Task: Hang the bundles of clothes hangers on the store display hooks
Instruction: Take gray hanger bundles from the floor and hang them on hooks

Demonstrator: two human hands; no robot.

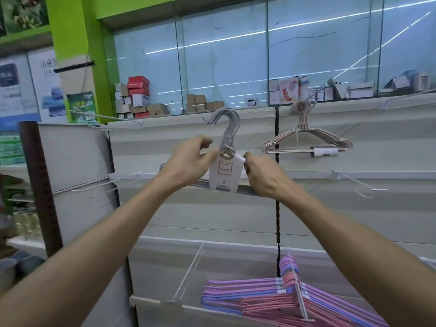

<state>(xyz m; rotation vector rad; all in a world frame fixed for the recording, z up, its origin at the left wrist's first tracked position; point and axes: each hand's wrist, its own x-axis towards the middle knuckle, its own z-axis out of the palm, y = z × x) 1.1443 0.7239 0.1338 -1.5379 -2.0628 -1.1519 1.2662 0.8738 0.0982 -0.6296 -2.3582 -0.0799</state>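
Observation:
I hold a bundle of grey hangers (227, 131) with a white card label (226, 174) up in front of the white display wall. My left hand (188, 161) grips its left shoulder beside the neck. My right hand (264, 177) grips the right shoulder. The bundle's hook tops sit at a white display hook (202, 109) jutting from the top rail; whether they rest on it is unclear. A pink-beige hanger bundle (306, 140) hangs on a hook to the right. Pink, purple and blue hanger bundles (283, 300) hang on a lower hook (298, 289).
Bare white hooks stick out at left (113, 185), at right (358, 184) and at lower centre (188, 272). A ledge above holds small boxes (138, 97) in front of glass panels. A dark brown post (40, 185) stands at left beside other shelves.

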